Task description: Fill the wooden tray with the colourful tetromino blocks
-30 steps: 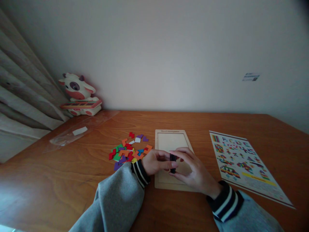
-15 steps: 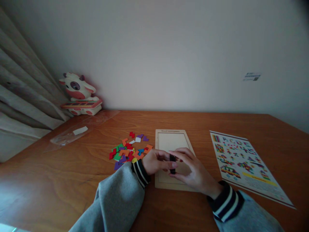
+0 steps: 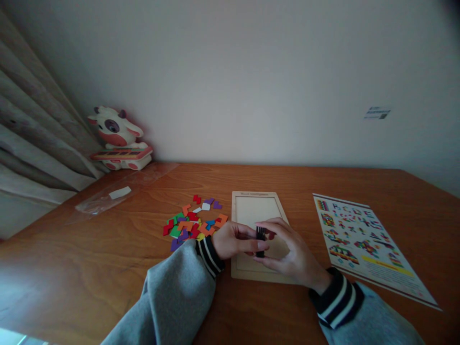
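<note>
Between both hands, over the wooden tray (image 3: 237,275), is a small black ridged object (image 3: 260,234), held upright. Its exact kind is too small to tell; it looks like a hair claw clip. My left hand (image 3: 237,241) pinches it from the left with thumb and fingers. From the other side, the fingertips of my right hand (image 3: 293,251) grip its top and bottom. Just beyond my left wrist lies a loose pile of coloured puzzle pieces (image 3: 186,225), in red, orange, green, purple and other colours. My left hand hides part of the tray.
A printed pattern sheet (image 3: 373,249) lies to the right on the wooden table (image 3: 118,268). A clear plastic bag (image 3: 95,206) with a white label is at the left. Behind it a cow-shaped toy keyboard (image 3: 122,153) stands by the curtain (image 3: 39,134) and the wall (image 3: 258,81).
Both hands have shifted very slightly to the right with the black object, which is turned a little so its ridges show more. The view has moved slightly.
</note>
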Demonstrator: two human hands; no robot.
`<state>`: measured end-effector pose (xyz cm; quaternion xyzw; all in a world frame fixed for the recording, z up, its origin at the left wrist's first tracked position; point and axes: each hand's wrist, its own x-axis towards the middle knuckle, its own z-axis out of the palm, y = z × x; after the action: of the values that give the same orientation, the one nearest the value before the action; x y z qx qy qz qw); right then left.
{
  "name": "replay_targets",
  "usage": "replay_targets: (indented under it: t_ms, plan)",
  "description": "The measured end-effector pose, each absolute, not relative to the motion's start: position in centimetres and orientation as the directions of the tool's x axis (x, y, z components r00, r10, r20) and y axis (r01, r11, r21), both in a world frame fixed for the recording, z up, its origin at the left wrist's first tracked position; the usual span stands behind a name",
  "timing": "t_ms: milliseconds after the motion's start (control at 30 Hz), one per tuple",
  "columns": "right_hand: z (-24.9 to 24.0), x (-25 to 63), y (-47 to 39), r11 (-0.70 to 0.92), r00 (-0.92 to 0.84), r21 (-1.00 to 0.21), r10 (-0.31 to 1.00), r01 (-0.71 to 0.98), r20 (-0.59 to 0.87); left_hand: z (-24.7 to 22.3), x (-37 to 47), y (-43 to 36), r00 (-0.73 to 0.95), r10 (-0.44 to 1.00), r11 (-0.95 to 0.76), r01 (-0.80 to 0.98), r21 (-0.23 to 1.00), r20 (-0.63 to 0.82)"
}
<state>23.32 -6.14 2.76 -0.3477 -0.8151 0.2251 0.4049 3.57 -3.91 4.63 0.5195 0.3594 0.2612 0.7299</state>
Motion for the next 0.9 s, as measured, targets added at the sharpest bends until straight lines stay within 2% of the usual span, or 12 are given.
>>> replay_targets:
  t_ms: [267, 500, 900]
  plan:
    - [2.8, 23.5, -6.1, 0.622, -0.381, -0.698, 0.778, 0.356, 0.499, 4.4, 3.7, -3.9, 0.607, 0.763, 0.332, -0.072, 0.941, -0.223]
    - [2.9, 23.5, -6.1, 0.610, -0.362, -0.703, 0.789, 0.367, 0.496, 3.4, 3.6, -3.5, 0.567, 0.814, 0.277, -0.190, 0.942, -0.126]
    - [2.5, 23.3, -6.0, 0.582, -0.373, -0.702, 0.810, 0.411, 0.453, 2.6, 3.6, -3.1, 0.485, 0.865, 0.238, -0.173, 0.956, -0.128]
